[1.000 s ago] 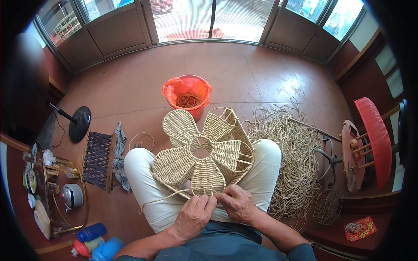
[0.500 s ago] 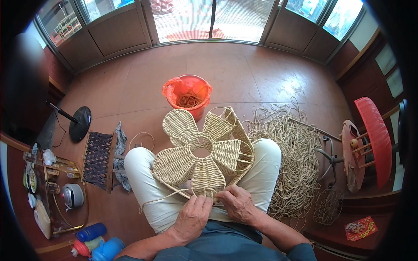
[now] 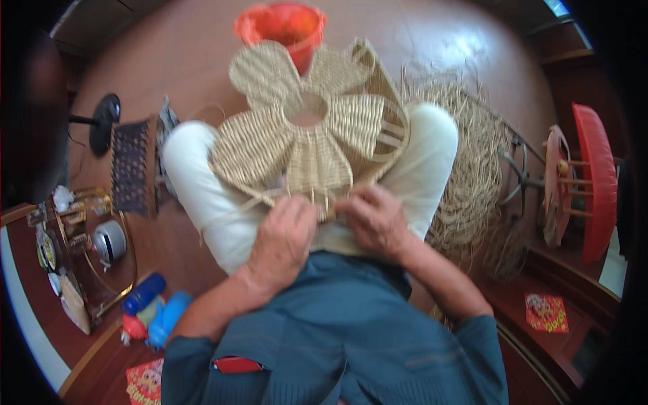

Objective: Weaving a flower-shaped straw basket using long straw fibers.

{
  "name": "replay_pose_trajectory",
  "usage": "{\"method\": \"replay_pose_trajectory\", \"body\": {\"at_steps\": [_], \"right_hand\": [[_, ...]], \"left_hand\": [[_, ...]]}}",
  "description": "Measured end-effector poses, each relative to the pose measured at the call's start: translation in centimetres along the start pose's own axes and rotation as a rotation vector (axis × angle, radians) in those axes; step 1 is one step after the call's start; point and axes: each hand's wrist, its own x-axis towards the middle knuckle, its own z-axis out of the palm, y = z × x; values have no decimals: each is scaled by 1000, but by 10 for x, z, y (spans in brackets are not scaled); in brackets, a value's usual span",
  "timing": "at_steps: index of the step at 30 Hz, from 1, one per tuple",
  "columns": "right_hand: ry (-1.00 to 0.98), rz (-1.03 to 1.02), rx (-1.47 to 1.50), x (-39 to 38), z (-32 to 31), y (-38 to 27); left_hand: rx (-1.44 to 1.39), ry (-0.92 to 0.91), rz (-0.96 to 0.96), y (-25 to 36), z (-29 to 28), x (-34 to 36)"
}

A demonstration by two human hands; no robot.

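Across my lap lies a flower-shaped piece woven from straw-coloured cord (image 3: 317,158), with broad petals round a central hole. My left hand (image 3: 285,233) is closed at the near petal's lower edge, fingertips pinched on the rim. Just right of it, my right hand (image 3: 371,219) grips the same edge with bent fingers. Between them, bare upright strands of the unfilled part show. A loose cord end (image 3: 236,212) runs left from the rim over my thigh. Motion blur hides what exactly the fingertips pinch.
A red bucket (image 3: 307,50) stands beyond the weaving. Heaped loose cord (image 3: 469,169) covers the floor at right, near a red stool (image 3: 594,182). At left are a dark woven-strap stool (image 3: 133,169), a rack with a kettle (image 3: 109,241) and blue bottles (image 3: 169,317).
The whole view has tilted down toward my lap, so the weaving and hands appear higher and the doorway has left the picture. Both hands stay at the near edge.
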Motion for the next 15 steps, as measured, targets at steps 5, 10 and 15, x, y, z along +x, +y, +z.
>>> {"method": "replay_pose_trajectory", "body": {"at_steps": [5, 10, 15], "right_hand": [[142, 25, -13, 15, 5, 4], [174, -28, -29, 16, 15, -4], [114, -58, -71, 16, 16, -11]], "left_hand": [[-111, 48, -46, -14, -3, 21], [-194, 48, -146, -15, -3, 15], [-178, 63, -99, -10, -5, 14]]}}
